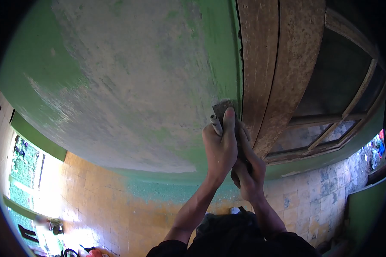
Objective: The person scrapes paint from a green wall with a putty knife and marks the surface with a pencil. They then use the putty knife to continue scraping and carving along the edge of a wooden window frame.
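A scraper with a flat, dusty blade meets the wall close to its right-hand edge. My left hand is closed on it, the thumb stretched along the blade. A short pale tube with a dark end sticks out of the same hand beside the thumb; I cannot tell what it is. Lower down, my right hand wraps round the dark handle, partly hidden behind the left. Green paint remains around a wide, bare grey-white patch, with green streaks inside it.
Right of the wall stands a worn brown wooden frame with a paned window. Below spreads a tiled floor, dusted with green scrapings at the wall's foot. Bright openings and assorted objects lie at the lower left.
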`<control>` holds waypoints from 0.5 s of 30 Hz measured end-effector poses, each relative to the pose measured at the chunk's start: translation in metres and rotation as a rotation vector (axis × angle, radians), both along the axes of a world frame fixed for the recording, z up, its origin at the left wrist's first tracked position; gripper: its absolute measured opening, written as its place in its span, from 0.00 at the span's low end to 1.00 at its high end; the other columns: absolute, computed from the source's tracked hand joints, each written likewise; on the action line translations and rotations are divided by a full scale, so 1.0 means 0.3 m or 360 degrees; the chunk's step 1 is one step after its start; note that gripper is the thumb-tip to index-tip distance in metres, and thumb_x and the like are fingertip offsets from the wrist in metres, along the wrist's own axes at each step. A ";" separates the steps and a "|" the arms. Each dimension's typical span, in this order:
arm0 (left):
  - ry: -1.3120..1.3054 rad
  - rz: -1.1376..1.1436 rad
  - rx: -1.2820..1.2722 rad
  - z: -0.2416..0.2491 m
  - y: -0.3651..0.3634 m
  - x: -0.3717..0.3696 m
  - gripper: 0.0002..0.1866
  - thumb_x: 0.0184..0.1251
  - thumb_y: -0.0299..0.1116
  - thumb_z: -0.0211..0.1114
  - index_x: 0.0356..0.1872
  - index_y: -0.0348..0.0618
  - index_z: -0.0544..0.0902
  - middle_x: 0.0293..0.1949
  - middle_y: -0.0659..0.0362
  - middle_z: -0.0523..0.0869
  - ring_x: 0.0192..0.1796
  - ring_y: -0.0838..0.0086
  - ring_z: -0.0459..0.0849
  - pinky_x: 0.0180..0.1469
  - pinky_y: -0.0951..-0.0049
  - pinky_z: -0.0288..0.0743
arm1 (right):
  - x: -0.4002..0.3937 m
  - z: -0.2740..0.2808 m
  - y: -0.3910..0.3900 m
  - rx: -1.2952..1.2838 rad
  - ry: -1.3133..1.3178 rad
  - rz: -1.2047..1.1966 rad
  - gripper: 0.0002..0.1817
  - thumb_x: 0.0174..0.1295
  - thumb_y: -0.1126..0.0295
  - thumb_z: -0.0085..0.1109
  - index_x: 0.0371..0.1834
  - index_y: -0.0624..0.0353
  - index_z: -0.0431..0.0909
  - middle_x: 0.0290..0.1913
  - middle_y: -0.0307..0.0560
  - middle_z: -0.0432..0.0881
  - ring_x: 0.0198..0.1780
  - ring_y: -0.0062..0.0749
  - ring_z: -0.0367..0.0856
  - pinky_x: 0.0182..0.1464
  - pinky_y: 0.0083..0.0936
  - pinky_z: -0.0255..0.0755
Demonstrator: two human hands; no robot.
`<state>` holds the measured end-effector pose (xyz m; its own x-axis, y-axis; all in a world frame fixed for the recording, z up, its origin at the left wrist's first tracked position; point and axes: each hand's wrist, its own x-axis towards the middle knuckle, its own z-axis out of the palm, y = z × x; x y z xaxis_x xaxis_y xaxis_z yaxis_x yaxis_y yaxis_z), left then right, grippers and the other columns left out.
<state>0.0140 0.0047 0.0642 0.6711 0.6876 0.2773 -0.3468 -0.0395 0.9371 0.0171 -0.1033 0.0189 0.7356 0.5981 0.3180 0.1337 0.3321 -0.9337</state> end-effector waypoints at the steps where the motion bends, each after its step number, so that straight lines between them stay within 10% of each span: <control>1: 0.0017 0.0019 0.0006 -0.016 -0.002 -0.002 0.26 0.82 0.41 0.56 0.21 0.36 0.78 0.17 0.59 0.81 0.21 0.78 0.79 0.23 0.74 0.69 | -0.001 -0.017 -0.002 0.0001 -0.0010 -0.0008 0.34 0.67 0.85 0.47 0.80 0.69 0.57 0.42 0.44 0.84 0.29 0.14 0.72 0.31 0.17 0.67; 15: 0.0065 0.0044 -0.0023 -0.109 -0.023 -0.009 0.28 0.83 0.44 0.56 0.21 0.35 0.78 0.17 0.59 0.80 0.20 0.79 0.77 0.21 0.74 0.68 | -0.018 -0.094 -0.017 -0.0034 -0.0010 -0.0048 0.35 0.67 0.85 0.48 0.80 0.68 0.58 0.44 0.45 0.84 0.30 0.15 0.73 0.31 0.17 0.68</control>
